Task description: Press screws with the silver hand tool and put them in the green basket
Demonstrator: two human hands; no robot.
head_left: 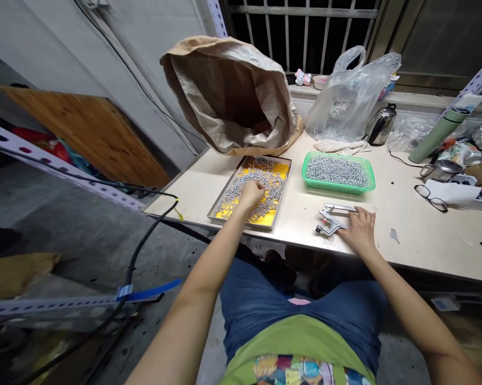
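Left hand: down in the yellow tray, fingers bunched on the loose screws, pinching some up.
Right hand: resting on the metal pliers, steadying them on the desk.
Green basket: beside the tray, holding more screws.

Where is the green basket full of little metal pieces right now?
In the head view, the green basket sits on the table, right of the yellow tray, just beyond the metal hand tool under the right hand.
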